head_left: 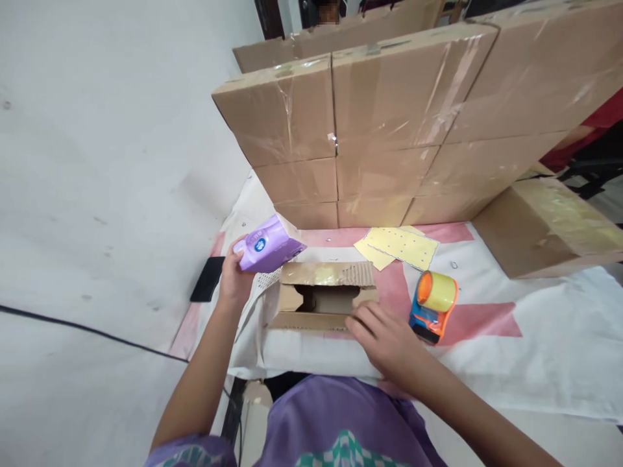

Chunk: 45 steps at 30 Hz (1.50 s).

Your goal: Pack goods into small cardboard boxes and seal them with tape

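A small open cardboard box (322,297) lies on the cloth-covered table (535,344) right in front of me, its flaps spread and its inside empty. My left hand (234,277) grips a purple soft pack (268,246) with a blue logo, held in the air just left of the box and above its left flap. My right hand (384,337) rests on the box's near right flap, fingers curled down against the cardboard.
An orange and blue tape dispenser (432,306) with a yellow roll stands right of the box. Yellow perforated sheets (399,248) lie behind it. A wall of taped cartons (389,123) rises at the back, another carton (545,227) at the right. A black phone (207,279) lies at the left edge.
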Available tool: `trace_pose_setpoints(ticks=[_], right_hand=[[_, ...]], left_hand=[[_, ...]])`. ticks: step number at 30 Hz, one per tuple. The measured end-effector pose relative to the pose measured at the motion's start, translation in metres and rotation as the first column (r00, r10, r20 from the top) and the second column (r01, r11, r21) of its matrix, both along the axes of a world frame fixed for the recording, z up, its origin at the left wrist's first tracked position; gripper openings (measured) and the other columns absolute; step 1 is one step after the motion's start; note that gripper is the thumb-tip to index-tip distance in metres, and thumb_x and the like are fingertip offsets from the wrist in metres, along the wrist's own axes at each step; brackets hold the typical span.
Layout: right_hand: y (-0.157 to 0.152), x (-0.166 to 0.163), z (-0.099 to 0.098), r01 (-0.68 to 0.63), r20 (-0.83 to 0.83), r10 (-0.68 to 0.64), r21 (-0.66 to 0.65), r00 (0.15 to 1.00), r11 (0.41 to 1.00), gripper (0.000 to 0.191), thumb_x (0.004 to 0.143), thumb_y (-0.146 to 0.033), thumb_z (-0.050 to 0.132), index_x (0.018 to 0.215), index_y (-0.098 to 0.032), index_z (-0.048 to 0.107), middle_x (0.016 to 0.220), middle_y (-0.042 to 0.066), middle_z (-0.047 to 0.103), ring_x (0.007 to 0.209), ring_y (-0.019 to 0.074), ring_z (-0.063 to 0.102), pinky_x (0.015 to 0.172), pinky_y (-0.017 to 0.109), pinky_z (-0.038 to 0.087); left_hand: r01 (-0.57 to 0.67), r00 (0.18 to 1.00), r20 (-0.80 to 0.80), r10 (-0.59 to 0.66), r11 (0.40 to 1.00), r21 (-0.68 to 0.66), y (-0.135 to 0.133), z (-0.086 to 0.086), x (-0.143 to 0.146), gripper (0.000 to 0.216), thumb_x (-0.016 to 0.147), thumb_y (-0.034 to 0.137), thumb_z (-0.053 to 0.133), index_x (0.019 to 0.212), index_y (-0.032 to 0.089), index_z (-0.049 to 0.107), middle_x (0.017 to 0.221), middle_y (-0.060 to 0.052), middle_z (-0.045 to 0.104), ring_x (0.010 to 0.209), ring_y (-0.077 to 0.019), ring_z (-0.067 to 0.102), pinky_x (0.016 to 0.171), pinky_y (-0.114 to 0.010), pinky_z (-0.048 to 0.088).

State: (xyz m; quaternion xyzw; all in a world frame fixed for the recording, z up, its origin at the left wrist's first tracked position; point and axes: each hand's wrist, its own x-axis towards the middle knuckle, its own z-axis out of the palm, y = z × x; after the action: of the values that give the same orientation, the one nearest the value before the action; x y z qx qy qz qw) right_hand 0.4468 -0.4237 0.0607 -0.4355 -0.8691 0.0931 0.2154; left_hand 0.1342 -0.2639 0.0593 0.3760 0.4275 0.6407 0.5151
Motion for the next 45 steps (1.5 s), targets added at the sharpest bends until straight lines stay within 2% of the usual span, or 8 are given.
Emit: trace_pose_setpoints(ticks=[3,8,15,23,29,35,42,45], right_hand=[[-0.007,0.000,0.000,-0.024,-0.044,0.021,-0.055,0.999,0.998,0.017,0.090,-0.024,0.064,0.106,-0.022,0.066,0.127,0.016,0.063,0.132,0.0387,0.048,0.102,0.059,0.045],[0.003,-0.004,0.013,0.011,-0.082,-0.021,-0.123,0.996,0.992,0.040,0.075,-0.056,0.079,0.093,-0.022,0.067,0.160,0.016,0.038,0.143,0.0496,0.034,0.108,0.077,0.028],[0.036,0.003,0.024,0.064,-0.146,-0.095,-0.202,0.985,0.977,0.033,0.086,-0.038,0.069,0.117,-0.024,0.069,0.165,0.011,0.027,0.110,0.0349,0.068,0.088,0.054,0.057],[0.058,0.007,0.020,0.081,-0.420,-0.252,-0.383,0.872,0.920,0.074,0.091,-0.021,0.051,0.158,-0.037,0.024,0.170,0.009,-0.001,0.079,0.0123,0.070,0.063,0.031,0.063],[0.070,0.012,0.012,0.072,-0.475,-0.280,-0.409,0.834,0.909,0.073,0.089,-0.021,0.052,0.157,-0.035,0.028,0.170,0.010,0.000,0.097,0.0176,0.071,0.061,0.029,0.063],[0.077,0.015,0.012,0.239,-0.402,-0.344,-0.288,0.849,0.927,0.066,0.095,-0.017,0.047,0.157,-0.031,0.030,0.170,0.007,0.007,0.153,0.0293,0.026,0.114,0.050,0.045],[0.096,0.027,0.010,0.062,-0.534,-0.355,-0.490,0.767,0.869,0.068,0.095,-0.020,0.049,0.157,-0.038,0.029,0.168,0.009,0.018,0.121,0.0259,0.064,0.079,0.040,0.066],[0.105,0.026,0.007,0.140,-0.536,-0.366,-0.415,0.761,0.899,0.060,0.094,-0.018,0.048,0.152,-0.031,0.040,0.166,0.011,0.025,0.127,0.0257,0.060,0.093,0.045,0.060]], left_hand=[[-0.051,0.998,0.034,0.050,0.998,0.027,-0.014,0.014,-0.004,0.040,0.075,0.038,0.068,0.114,0.027,0.066,0.125,-0.002,0.068,0.120,-0.0265,0.060,0.084,-0.031,0.054],[-0.059,0.997,0.046,0.058,0.998,0.030,-0.035,0.035,-0.003,0.031,0.075,0.038,0.066,0.105,0.027,0.071,0.119,-0.001,0.070,0.121,-0.0259,0.059,0.091,-0.031,0.053],[0.109,0.981,-0.157,-0.115,0.993,-0.046,-0.077,0.044,0.011,0.032,0.070,0.040,0.071,0.098,0.025,0.073,0.096,-0.004,0.072,0.091,-0.0264,0.068,0.076,-0.033,0.054],[0.282,0.891,-0.293,-0.346,0.929,-0.241,-0.065,0.032,0.027,0.034,0.078,0.034,0.063,0.110,0.026,0.069,0.109,-0.004,0.070,0.094,-0.0263,0.062,0.075,-0.031,0.049],[0.339,0.805,-0.322,-0.498,0.832,-0.439,-0.039,0.044,0.050,0.029,0.081,0.037,0.054,0.105,0.026,0.067,0.088,-0.001,0.067,0.073,-0.0198,0.057,0.055,-0.025,0.043],[0.408,0.817,-0.168,-0.551,0.759,-0.507,-0.034,0.046,0.058,0.031,0.075,0.043,0.058,0.098,0.024,0.066,0.075,0.002,0.063,0.060,-0.0147,0.052,0.049,-0.021,0.037],[0.379,0.804,-0.147,-0.576,0.688,-0.618,-0.023,0.049,0.053,0.029,0.073,0.045,0.062,0.089,0.022,0.070,0.073,-0.001,0.068,0.060,-0.0186,0.059,0.049,-0.024,0.040],[0.412,0.785,-0.159,-0.599,0.697,-0.586,-0.022,0.050,0.050,0.036,0.074,0.047,0.063,0.096,0.022,0.073,0.090,-0.006,0.075,0.078,-0.0260,0.067,0.058,-0.028,0.047]])
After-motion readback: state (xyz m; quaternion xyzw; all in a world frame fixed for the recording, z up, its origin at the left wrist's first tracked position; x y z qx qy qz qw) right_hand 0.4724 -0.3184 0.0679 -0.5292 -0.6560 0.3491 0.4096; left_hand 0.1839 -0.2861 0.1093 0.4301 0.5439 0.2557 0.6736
